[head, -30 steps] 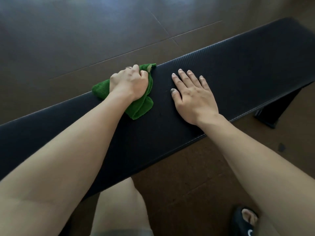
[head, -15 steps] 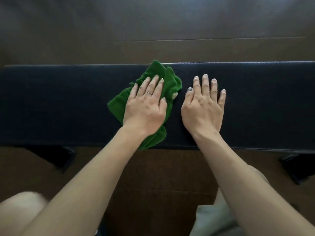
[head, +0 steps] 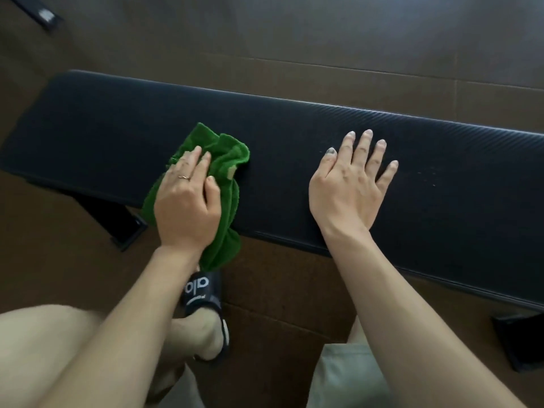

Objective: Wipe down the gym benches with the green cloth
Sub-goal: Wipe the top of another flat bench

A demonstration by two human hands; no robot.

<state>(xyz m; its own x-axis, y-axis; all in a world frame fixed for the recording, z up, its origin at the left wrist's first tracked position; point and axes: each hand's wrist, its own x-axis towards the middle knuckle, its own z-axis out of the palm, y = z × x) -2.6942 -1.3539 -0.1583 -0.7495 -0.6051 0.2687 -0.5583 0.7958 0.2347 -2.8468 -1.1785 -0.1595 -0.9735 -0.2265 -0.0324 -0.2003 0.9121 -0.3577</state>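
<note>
Long black bench (head: pixel 294 136) with a finely ribbed, carbon-weave vinyl pad, running from near-left to far-right across a dark brown tiled floor (head: pixel 294 39). I see my left hand (head: pixel 188 207) laid on a crumpled green cloth (head: pixel 226 154) of looped terry pile; the fingers lie nearly straight and press it flat onto the pad, thumb resting on its right folds. The cloth sits under and around this hand, bunched beyond the fingertips and hanging off the bench's near edge below the wrist. A thin ring (head: pixel 184 177) sits on one finger. My right hand (head: pixel 350 187) rests palm-down and spread on bare vinyl, well to the right of the cloth, holding nothing; its fingertips look dusty grey. A black slide sandal (head: pixel 203 290) shows near the bench, its lettering partly hidden by my forearm. The bench's feet are only partly visible, and its right end is cut off.
</note>
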